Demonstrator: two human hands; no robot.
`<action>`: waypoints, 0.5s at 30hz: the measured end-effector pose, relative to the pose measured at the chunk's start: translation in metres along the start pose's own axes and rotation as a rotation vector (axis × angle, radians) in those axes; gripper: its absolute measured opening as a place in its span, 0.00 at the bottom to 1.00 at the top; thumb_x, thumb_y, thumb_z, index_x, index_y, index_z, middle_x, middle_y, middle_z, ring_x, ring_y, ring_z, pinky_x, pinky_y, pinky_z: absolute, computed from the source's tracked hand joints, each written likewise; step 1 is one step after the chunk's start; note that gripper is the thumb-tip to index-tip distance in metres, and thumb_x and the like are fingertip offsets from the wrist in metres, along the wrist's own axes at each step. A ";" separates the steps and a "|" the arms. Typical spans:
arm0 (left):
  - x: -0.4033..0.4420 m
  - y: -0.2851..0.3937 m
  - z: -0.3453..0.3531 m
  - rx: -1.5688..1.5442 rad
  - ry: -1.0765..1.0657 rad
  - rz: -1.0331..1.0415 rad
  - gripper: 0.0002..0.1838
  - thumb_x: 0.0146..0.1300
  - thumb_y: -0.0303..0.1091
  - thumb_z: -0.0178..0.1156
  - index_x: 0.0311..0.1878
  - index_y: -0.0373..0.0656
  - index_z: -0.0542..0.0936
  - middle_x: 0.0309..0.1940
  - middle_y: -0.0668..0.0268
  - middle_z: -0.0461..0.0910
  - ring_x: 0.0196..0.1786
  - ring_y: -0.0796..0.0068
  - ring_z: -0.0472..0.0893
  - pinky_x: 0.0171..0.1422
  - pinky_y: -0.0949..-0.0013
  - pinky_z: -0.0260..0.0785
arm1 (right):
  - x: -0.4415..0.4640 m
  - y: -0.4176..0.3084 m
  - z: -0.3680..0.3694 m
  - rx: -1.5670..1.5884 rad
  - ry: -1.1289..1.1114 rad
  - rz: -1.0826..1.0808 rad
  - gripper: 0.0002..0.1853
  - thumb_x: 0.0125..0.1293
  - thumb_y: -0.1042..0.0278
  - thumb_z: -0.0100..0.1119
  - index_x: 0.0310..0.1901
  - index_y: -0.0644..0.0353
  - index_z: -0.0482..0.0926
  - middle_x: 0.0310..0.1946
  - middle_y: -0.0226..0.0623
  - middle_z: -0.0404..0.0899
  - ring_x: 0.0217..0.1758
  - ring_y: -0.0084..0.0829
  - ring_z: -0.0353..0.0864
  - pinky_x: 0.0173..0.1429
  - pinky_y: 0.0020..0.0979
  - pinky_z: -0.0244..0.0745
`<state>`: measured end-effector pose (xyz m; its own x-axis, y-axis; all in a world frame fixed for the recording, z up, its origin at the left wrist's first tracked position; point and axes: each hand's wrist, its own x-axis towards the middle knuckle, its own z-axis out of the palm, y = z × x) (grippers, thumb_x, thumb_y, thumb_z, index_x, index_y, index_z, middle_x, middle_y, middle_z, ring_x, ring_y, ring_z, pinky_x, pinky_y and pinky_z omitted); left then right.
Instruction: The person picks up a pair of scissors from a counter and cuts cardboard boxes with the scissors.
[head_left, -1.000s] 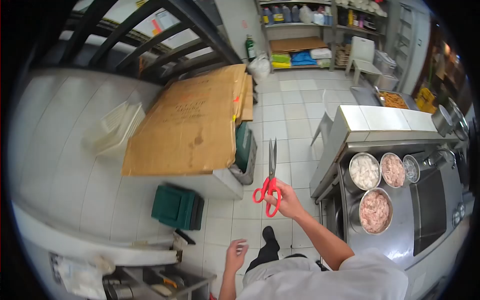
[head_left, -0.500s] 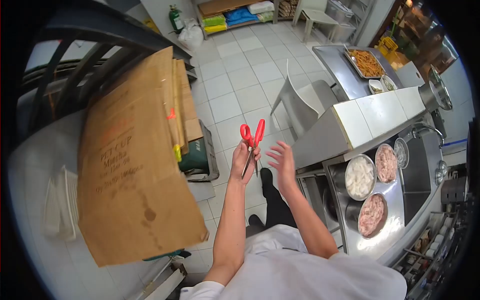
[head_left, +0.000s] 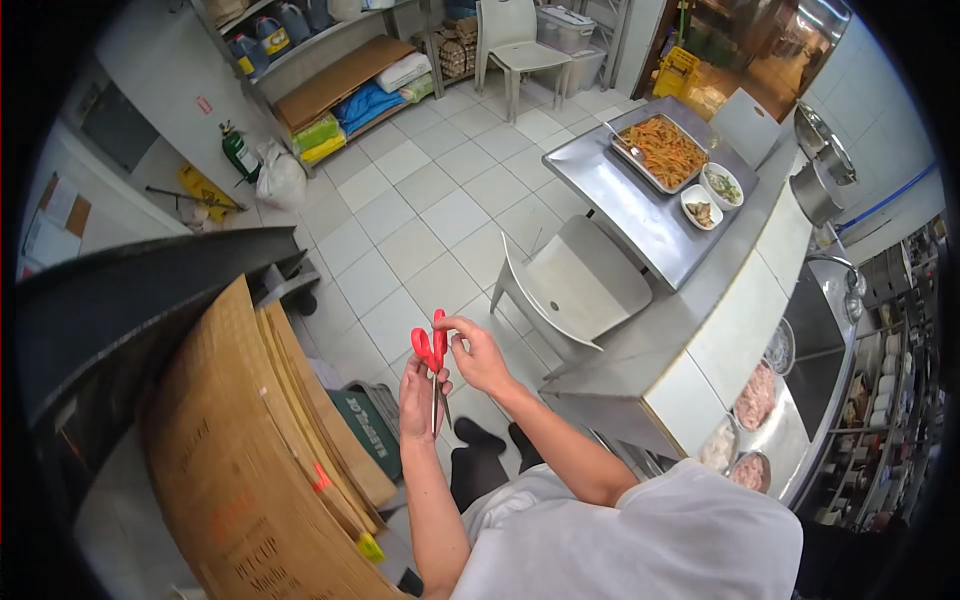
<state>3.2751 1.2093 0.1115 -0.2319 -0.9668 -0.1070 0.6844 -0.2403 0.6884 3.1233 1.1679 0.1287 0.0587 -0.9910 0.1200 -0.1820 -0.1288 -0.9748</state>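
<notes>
Red-handled scissors (head_left: 430, 352) point blades down, their metal blades lying along the palm and fingers of my left hand (head_left: 418, 400). That hand is closed around them below the handles. My right hand (head_left: 478, 356) is at the right side of the handles, its index finger at the right red loop and its other fingers curled. Both hands are in front of my body, above the tiled floor.
Flattened cardboard (head_left: 240, 470) leans at the left beside a green bin (head_left: 362, 425). A pale chair (head_left: 580, 280) stands by a metal table (head_left: 585, 185) with a food tray (head_left: 662, 152). The tiled counter (head_left: 690, 390) borders bowls of meat at the right.
The scissors passed from my right hand to my left and turned handles up. My right hand has since come to the handles. The view has swung toward the chair and metal table.
</notes>
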 end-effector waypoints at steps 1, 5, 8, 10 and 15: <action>0.019 0.009 -0.008 -0.024 -0.011 -0.021 0.28 0.70 0.59 0.55 0.64 0.49 0.70 0.53 0.70 0.72 0.45 0.74 0.71 0.45 0.70 0.64 | 0.021 -0.004 0.001 -0.001 0.013 -0.005 0.23 0.62 0.84 0.45 0.58 0.59 0.75 0.56 0.42 0.77 0.62 0.37 0.75 0.63 0.36 0.72; 0.100 0.055 -0.027 -0.009 -0.117 -0.044 0.30 0.71 0.60 0.52 0.66 0.49 0.67 0.53 0.69 0.72 0.43 0.74 0.70 0.44 0.71 0.63 | 0.100 -0.009 0.015 -0.174 0.090 -0.243 0.27 0.54 0.88 0.50 0.57 0.59 0.74 0.57 0.40 0.77 0.64 0.46 0.72 0.64 0.40 0.71; 0.147 0.082 -0.031 0.024 -0.119 -0.070 0.29 0.72 0.57 0.52 0.66 0.45 0.67 0.53 0.67 0.73 0.44 0.75 0.73 0.45 0.69 0.67 | 0.147 -0.008 0.014 -0.286 0.048 -0.334 0.27 0.52 0.88 0.53 0.56 0.59 0.75 0.59 0.38 0.76 0.66 0.45 0.71 0.68 0.42 0.67; 0.193 0.099 -0.048 0.095 -0.128 -0.075 0.24 0.75 0.45 0.52 0.66 0.42 0.66 0.53 0.65 0.75 0.43 0.74 0.77 0.46 0.69 0.72 | 0.195 -0.003 0.015 -0.411 -0.022 -0.418 0.27 0.51 0.86 0.56 0.56 0.57 0.75 0.60 0.37 0.76 0.66 0.44 0.71 0.69 0.43 0.65; 0.266 0.134 -0.065 0.161 -0.176 -0.204 0.27 0.73 0.32 0.54 0.71 0.41 0.59 0.61 0.59 0.74 0.53 0.63 0.82 0.52 0.65 0.76 | 0.275 0.006 0.024 -0.533 -0.088 -0.381 0.28 0.52 0.83 0.58 0.58 0.54 0.74 0.60 0.36 0.75 0.66 0.40 0.70 0.65 0.42 0.65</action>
<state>3.3503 0.9139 0.1282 -0.4793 -0.8667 -0.1384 0.4963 -0.3977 0.7717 3.1618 0.8957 0.1516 0.2914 -0.8688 0.4004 -0.5922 -0.4925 -0.6378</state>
